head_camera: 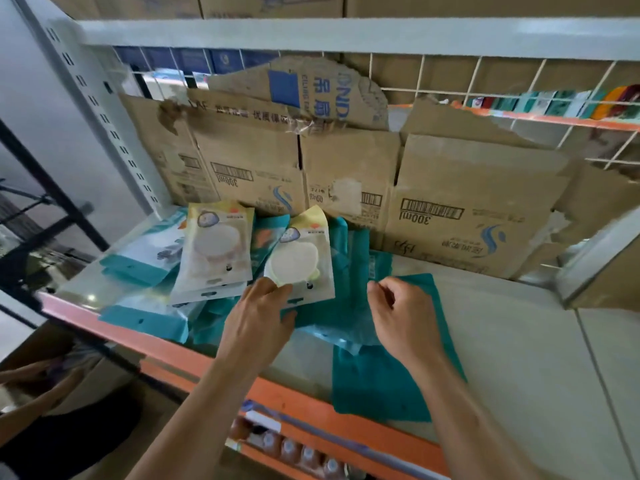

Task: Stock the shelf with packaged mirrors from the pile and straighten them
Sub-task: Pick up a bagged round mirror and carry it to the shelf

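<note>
The left hand (258,313) has hold of a pack (301,261) at its near left corner: the fingers (273,285) curl down on its clear front and the thumb sits at the near edge below. The pack shows a pale yellow round mirror behind clear film under a yellow header card. It lies tilted, header toward the far side, on top of the pile at the left middle of the shelf (502,341).

The right hand (401,313) hovers just right of it with its fingers loosely curled inward. Nothing can be seen in its grasp, though whether the fingertips touch the film beneath them cannot be told.

Just left of the held pack lies a second pack (218,251) of the same kind with a white mirror, resting on others. Under and around both spread teal packs (381,386), some overlapping, one hanging over the shelf's orange near edge.

Flattened cardboard (467,209) stands along the far side against a wire grid (450,74). Bottles (298,452) line the lower level. At the near left, another person's hands (34,379) are in view.
</note>
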